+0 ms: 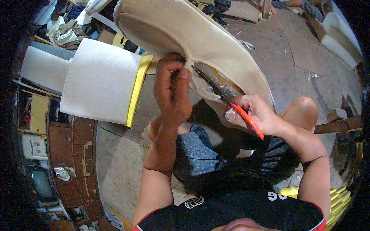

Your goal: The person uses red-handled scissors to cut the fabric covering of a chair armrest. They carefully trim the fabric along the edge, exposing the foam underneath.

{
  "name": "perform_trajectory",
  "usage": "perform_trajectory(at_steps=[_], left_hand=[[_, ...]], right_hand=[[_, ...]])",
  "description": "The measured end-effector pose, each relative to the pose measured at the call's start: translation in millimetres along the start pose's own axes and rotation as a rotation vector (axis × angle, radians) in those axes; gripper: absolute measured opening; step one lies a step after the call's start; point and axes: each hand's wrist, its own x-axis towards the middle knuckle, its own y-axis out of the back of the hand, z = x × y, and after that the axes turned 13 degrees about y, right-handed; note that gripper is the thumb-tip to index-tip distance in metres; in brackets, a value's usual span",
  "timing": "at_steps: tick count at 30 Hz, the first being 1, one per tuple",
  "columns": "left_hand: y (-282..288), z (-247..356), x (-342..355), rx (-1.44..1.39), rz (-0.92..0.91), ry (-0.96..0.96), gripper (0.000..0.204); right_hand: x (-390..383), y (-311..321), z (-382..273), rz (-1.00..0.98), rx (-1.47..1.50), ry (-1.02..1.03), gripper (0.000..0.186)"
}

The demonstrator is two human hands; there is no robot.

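A beige fabric-covered, curved upholstered piece, perhaps part of a chair, stands tilted in front of me. Along its near side the cover gapes, and frayed white threads or stuffing show in the slit. My left hand is closed on the fabric edge at the left end of this opening, its fingertips partly hidden. In my right hand is a pair of long-nose pliers with red handles. Their dark jaws lie over the slit, with the tip close to my left fingers. A white scrap shows by my right fingers.
A light grey padded seat with a yellow edge is at the left. Piled cloth lies at the far left, beside brown wooden cabinets. Pale cushioned pieces stand at the far right. Yellow strips are at the lower right.
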Motion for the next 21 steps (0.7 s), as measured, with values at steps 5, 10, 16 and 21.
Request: perform_trajectory(at_steps=[5, 10, 16, 21], left_hand=[[3, -4, 1, 0.07, -0.009, -0.046, 0.01], [-1, -2, 0, 0.002, 0.001, -0.01, 0.01], [-2, -3, 1, 0.03, -0.004, -0.06, 0.01], [-3, -1, 2, 0.085, 0.0, -0.074, 0.009]], right_hand=[[2, -2, -7, 0.052, 0.011, 0.055, 0.035], [4, 0, -9, 0.081, -0.055, 0.053, 0.042], [6, -3, -6, 0.108, -0.066, 0.094, 0.033], [7, -4, 1, 0.132, -0.14, 0.169, 0.03]])
